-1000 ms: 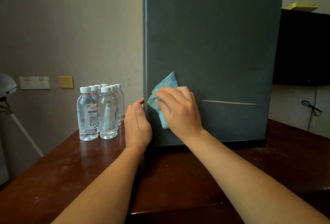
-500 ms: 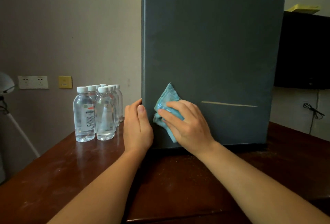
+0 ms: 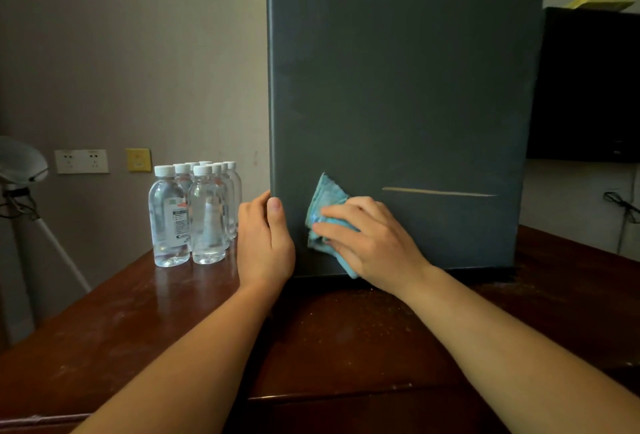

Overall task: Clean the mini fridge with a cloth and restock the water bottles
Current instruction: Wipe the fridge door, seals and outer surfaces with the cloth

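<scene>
The dark grey mini fridge stands shut on the brown table. My left hand grips the door's lower left edge, thumb on the front and fingers round the side. With its fingers spread flat, my right hand presses a crumpled light blue cloth against the lower left of the door. Several clear water bottles with white caps stand in a cluster on the table, left of the fridge.
A black cabinet with a yellow item on top stands to the right of the fridge. Wall sockets and a lamp on a stand are at the left. A pale scratch runs across the door.
My right hand has slid the cloth down the door, close to its bottom edge. My left hand has stayed on the door's left edge.
</scene>
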### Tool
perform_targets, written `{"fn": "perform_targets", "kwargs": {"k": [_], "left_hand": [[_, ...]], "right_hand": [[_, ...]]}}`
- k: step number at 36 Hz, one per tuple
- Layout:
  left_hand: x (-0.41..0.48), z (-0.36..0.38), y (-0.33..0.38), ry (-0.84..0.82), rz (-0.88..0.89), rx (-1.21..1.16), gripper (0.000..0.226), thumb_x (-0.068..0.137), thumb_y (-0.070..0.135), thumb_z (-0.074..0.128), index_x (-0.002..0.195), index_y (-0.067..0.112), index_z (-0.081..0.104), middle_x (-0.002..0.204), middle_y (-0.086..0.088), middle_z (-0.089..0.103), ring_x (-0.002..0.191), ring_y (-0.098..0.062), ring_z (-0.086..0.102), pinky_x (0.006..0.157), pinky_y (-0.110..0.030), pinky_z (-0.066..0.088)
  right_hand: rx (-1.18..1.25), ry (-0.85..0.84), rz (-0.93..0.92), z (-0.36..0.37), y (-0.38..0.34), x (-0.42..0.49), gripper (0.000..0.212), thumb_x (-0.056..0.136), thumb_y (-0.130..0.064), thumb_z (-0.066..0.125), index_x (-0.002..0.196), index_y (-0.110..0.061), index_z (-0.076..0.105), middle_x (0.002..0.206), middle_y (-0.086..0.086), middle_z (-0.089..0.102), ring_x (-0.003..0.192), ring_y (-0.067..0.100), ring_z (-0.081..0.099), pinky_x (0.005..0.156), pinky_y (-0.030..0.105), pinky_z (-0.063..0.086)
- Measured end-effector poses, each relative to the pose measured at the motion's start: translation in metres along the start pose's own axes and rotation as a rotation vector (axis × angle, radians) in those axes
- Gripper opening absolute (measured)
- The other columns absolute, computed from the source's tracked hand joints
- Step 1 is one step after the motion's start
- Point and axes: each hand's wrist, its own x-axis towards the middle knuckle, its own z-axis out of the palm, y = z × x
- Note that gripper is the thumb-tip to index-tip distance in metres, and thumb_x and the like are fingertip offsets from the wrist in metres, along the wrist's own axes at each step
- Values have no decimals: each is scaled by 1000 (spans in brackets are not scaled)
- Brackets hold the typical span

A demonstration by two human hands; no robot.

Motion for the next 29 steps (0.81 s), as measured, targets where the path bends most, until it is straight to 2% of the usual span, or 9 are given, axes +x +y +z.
{"fn": "perform_targets", "kwargs": {"k": [2, 6, 10, 13, 17, 20, 22, 27, 29], "left_hand": [[-4, 2, 3, -4, -17, 33, 74, 95, 65, 16, 131, 11, 53, 121, -1, 49, 102, 1, 39, 90, -25, 32], [-8, 7, 12, 6, 52, 140, 72, 98, 57, 22, 153, 10, 33, 143, -6, 38, 134, -21, 38, 112, -38, 33], [-12, 12, 29, 52, 198, 247, 65, 102, 44, 27, 161, 17, 18, 163, -7, 18, 150, -26, 20, 122, -43, 13], [-13, 16, 44, 34, 391, 282, 58, 104, 36, 30, 157, 13, 33, 164, -11, 25, 151, -26, 23, 121, -35, 11], [-3, 29, 57, -84, 638, 330, 53, 104, 31, 33, 148, 7, 49, 158, -9, 41, 149, -26, 34, 123, -44, 22], [1, 43, 62, -115, 674, 307, 51, 104, 28, 32, 144, 4, 53, 154, -9, 47, 147, -27, 38, 123, -45, 25], [-1, 50, 58, -91, 706, 311, 50, 104, 26, 34, 143, 2, 54, 154, -11, 47, 147, -29, 38, 123, -47, 26], [0, 54, 43, -21, 798, 316, 50, 108, 28, 30, 142, 0, 55, 153, -13, 48, 147, -29, 38, 123, -45, 26], [2, 52, 43, -28, 813, 319, 50, 107, 27, 31, 141, -1, 55, 153, -14, 47, 148, -30, 37, 123, -46, 26]], "right_hand": [[-29, 31, 24, -4, 4, 0, 23, 90, -13, 72, 113, -17, 76, 118, 5, 69, 103, 27, 60, 87, 40, 50], [-37, 192, 253, -9, 14, 1, 22, 91, -8, 72, 112, -11, 76, 117, 10, 69, 103, 33, 61, 89, 47, 51], [-37, 34, 88, -14, 13, -20, 21, 92, -11, 70, 112, -15, 75, 118, 9, 68, 103, 32, 61, 90, 44, 51], [-61, -21, 27, -23, 21, -25, 23, 92, -10, 71, 114, -15, 75, 120, 8, 69, 103, 31, 63, 91, 41, 51], [-82, 64, 102, -27, 30, -16, 18, 99, -11, 64, 113, -10, 74, 119, 12, 68, 103, 35, 63, 93, 44, 51], [-78, -5, 36, -28, 33, -30, 20, 103, -16, 54, 107, -11, 73, 119, 12, 67, 105, 34, 62, 93, 45, 51], [-86, -59, -21, -30, 39, -44, 14, 98, -12, 63, 107, -13, 74, 119, 11, 67, 105, 32, 62, 92, 43, 51], [-54, 118, 219, -35, 49, -46, 21, 95, -11, 70, 115, -10, 75, 119, 9, 68, 105, 30, 61, 94, 43, 50], [-37, 111, 210, -36, 49, -46, 21, 95, -11, 71, 115, -9, 75, 119, 9, 68, 105, 31, 61, 94, 43, 50]]}}
